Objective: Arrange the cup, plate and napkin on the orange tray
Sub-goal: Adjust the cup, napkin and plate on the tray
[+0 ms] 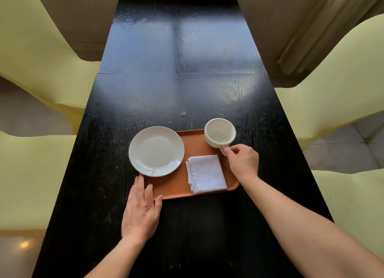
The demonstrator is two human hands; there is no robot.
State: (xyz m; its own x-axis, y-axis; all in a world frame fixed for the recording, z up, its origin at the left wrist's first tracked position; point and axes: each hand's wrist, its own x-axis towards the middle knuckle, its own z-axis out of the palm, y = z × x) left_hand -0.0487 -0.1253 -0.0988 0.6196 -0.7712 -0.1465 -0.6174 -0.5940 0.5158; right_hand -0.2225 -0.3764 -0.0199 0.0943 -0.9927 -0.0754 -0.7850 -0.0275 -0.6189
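The orange tray [178, 186] lies on the near half of a long, dark wood-grained worktop [178, 80], turned slightly so its right end sits a little farther from the viewer. A round white plate [156, 151] rests over the tray's left end, its left rim overhanging the tray edge above the worktop. A folded white napkin [205, 173] lies flat on the tray's right half, near the front edge, apart from the plate. The white cup [219, 132] sits upright and empty at the tray's far right corner, its handle pointing toward the viewer. The right hand [243, 161] reaches over the tray's right edge, and its fingers [233, 150] are pinched together on the cup's handle; whether the cup's base touches the tray cannot be told. The left hand [141, 211] lies palm down at the tray's near left corner, fingers straight and close together, the fingertips resting on the tray's rim just below the plate and gripping nothing. Pale yellow chairs [37, 49] stand along both sides of the worktop.
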